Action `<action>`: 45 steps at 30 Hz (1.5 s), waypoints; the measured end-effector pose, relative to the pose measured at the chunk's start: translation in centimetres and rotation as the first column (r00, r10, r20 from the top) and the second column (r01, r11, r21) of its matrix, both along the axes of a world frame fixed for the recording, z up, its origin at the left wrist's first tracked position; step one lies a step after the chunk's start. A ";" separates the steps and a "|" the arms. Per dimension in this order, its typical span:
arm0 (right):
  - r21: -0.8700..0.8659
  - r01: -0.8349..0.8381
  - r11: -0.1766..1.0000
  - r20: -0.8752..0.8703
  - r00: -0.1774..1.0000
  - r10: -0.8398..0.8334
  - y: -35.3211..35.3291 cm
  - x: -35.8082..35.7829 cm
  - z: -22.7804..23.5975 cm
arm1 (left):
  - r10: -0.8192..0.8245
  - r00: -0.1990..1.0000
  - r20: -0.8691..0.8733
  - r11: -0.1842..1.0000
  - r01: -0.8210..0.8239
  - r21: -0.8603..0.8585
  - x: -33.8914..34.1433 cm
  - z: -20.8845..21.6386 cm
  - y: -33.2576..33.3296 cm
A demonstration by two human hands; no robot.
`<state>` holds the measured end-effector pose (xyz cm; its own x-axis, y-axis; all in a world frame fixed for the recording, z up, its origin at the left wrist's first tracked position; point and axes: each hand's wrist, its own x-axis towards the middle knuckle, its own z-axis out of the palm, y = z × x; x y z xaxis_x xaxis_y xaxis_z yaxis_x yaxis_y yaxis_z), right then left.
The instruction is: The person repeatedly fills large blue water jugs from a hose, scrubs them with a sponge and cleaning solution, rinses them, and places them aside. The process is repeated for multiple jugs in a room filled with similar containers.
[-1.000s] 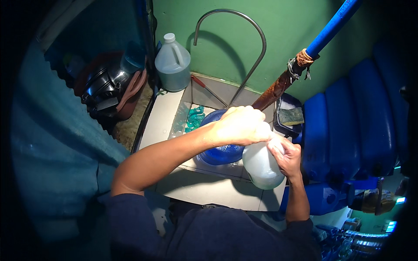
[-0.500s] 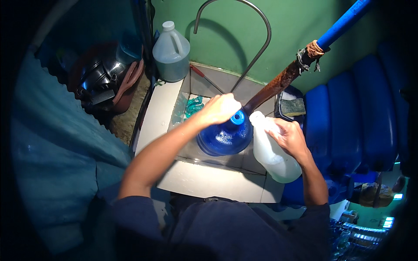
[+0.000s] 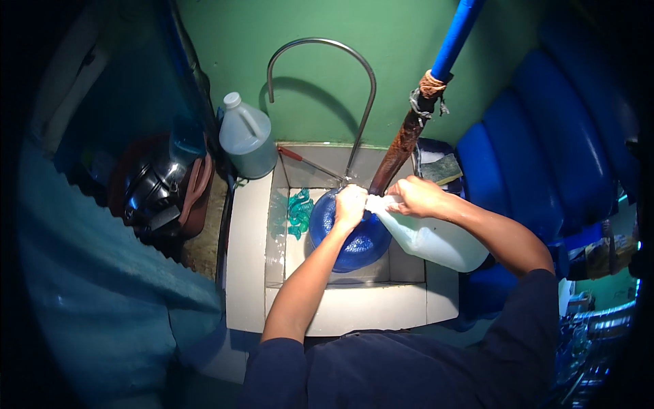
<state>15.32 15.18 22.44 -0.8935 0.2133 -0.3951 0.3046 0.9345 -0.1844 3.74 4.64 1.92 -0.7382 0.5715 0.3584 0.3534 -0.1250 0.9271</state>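
A round blue water jug [image 3: 368, 251] stands in the tiled sink. My left hand [image 3: 351, 206] is closed at the top of the jug by its neck, and its fingers partly hide the opening. My right hand [image 3: 414, 196] grips a whitish plastic bottle [image 3: 446, 244] near its neck. This bottle lies tilted to the left, its mouth close to the blue jug's neck and my left fingers. I cannot tell whether any liquid comes out. Bunched green material [image 3: 300, 213] lies in the sink left of the jug.
A curved metal spout [image 3: 372, 82] rises behind the sink [image 3: 354, 300]. A rusty pipe [image 3: 402, 146] slants up behind my hands. On the left ledge stands a translucent jug [image 3: 246, 140], near a red-handled tool [image 3: 291, 154]. A sponge [image 3: 441, 169] and blue containers [image 3: 524, 150] are at right.
My right hand has tipped the whitish bottle from upright-leaning to nearly lying, bringing its mouth to the blue jug's neck. My left hand stays at the neck. The view has shifted.
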 end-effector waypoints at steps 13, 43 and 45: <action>-0.125 0.118 0.985 -0.005 0.993 -0.119 2.4 3.7 -1.4 | 0.028 0.993 -0.117 0.986 -0.047 -0.161 -2.0 0.1 -1.6; -0.151 0.590 0.793 -0.153 0.779 -0.609 12.9 10.6 -4.5 | -0.052 0.878 -0.476 0.959 -0.089 -0.269 1.5 2.0 -0.4; -0.159 0.674 0.722 -0.063 0.723 -0.688 15.4 10.5 -4.8 | -0.016 0.889 -0.458 0.967 -0.103 -0.233 1.4 1.8 -0.4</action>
<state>25.86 30.54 17.63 -0.5631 0.7404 -0.3670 0.8211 0.4514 -0.3492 5.17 4.24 3.72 -0.5546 0.6557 0.5123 0.7411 0.1092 0.6625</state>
